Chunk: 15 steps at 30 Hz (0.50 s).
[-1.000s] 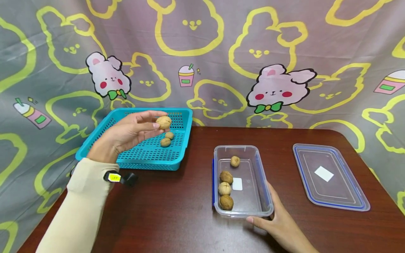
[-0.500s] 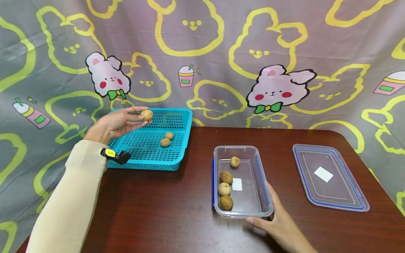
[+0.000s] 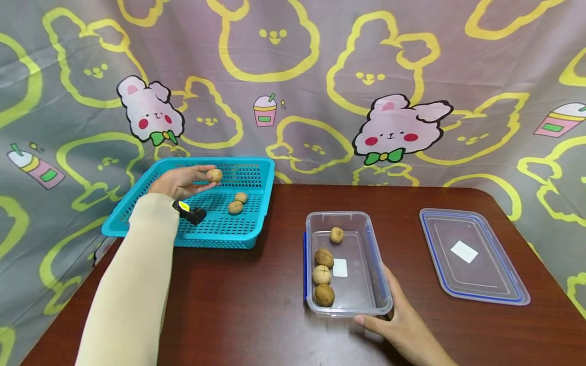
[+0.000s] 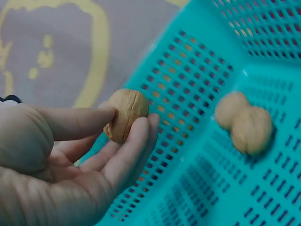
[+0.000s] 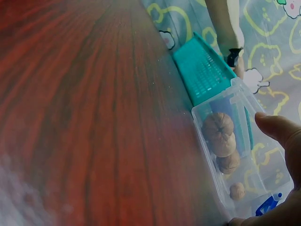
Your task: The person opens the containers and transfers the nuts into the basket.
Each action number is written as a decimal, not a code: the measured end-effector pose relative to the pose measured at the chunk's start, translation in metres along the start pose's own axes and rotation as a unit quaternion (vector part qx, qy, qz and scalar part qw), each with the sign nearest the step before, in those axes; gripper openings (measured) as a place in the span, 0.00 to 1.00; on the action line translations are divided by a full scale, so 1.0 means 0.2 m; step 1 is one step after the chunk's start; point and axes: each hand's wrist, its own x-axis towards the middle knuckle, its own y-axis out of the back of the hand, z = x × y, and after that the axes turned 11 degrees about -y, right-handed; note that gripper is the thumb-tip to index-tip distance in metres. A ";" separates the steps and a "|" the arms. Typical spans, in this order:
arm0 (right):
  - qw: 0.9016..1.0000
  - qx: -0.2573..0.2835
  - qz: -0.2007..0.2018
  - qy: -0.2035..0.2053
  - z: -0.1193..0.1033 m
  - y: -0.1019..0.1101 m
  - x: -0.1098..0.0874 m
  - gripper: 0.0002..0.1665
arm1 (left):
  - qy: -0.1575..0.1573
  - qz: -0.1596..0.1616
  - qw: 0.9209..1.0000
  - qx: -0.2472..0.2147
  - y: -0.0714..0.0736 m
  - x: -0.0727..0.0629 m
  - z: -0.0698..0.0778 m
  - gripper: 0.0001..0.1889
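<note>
From where I'm standing, the left hand point(image 3: 180, 184) is pinching a walnut point(image 3: 214, 176) between thumb and fingertips, and it is hanging over the blue basket point(image 3: 231, 237); whether it is dipping below the rim I can't tell. Two loose walnuts point(image 3: 235, 207) are lying against each other on the basket's slotted floor.

The right hand point(image 3: 397, 320) is holding the near right corner of the clear container point(image 3: 359, 287), its thumb at the front edge and its fingers along the side wall. Four walnuts point(image 3: 322, 275) are sitting inside: three touching in a row along the blue-clasped side, one apart toward the far end. The lid point(image 3: 487, 269) is lying well apart on the surface point(image 3: 233, 305).

What's worrying me is that pinch: only the fingertips are bearing on a round, hard shell (a cracked-looking one, too), so a slight squeeze off-centre could be shooting it out onto the surface, where it would likely be rolling. A careless tug from the right hand, meanwhile, could be tilting the container and sending its walnuts rolling into one another.
</note>
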 end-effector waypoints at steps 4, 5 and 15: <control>1.000 -0.001 -0.001 0.003 0.00 0.00 0.00 0.71 | 0.031 0.019 0.999 0.034 -0.01 0.03 -0.05 0.33; 1.000 -0.002 0.000 0.003 0.00 -0.01 0.00 0.71 | 0.042 0.023 0.998 0.043 -0.02 0.03 -0.06 0.32; 1.000 -0.013 0.008 0.000 0.01 0.00 -0.01 0.70 | 0.101 0.022 0.984 0.146 -0.04 0.09 -0.12 0.30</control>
